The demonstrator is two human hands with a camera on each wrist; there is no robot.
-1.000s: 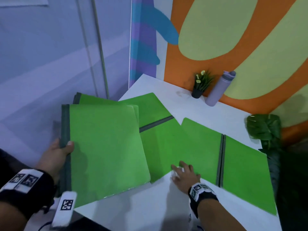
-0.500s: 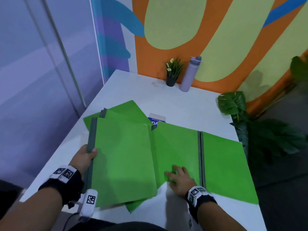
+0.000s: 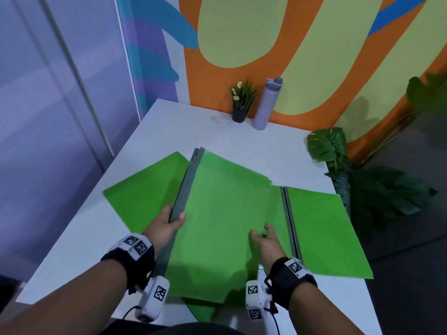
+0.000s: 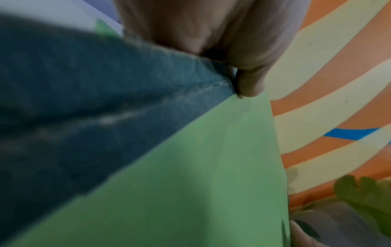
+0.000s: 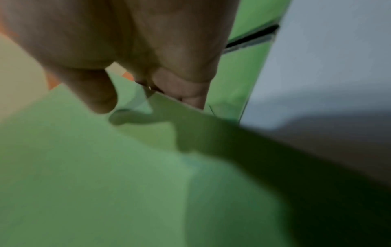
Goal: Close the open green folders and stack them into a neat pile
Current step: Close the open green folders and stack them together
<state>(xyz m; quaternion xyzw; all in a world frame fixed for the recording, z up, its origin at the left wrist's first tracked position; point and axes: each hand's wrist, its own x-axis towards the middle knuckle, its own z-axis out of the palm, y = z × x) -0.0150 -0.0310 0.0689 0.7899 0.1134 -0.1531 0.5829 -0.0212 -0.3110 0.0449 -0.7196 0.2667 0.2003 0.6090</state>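
A closed green folder (image 3: 217, 228) with a grey cloth spine (image 3: 180, 206) is held over the other folders in the middle of the white table (image 3: 183, 126). My left hand (image 3: 169, 220) grips its spine, thumb on top; the left wrist view shows the thumb (image 4: 249, 83) pressed at the spine's edge. My right hand (image 3: 262, 234) pinches the folder's right edge, thumb above and fingers under, as the right wrist view (image 5: 131, 93) confirms. An open green folder (image 3: 321, 228) lies flat to the right. Another green sheet (image 3: 142, 194) sticks out underneath on the left.
A small potted plant (image 3: 242, 102) and a lilac bottle (image 3: 266, 105) stand at the table's far edge by the orange wall. Large leafy plants (image 3: 367, 189) sit beyond the table's right edge. A corner of green folder overhangs the near edge.
The left hand carried the closed folder to the right, over the others. The right hand left the open folder's flat page and took hold of the closed folder's right edge.
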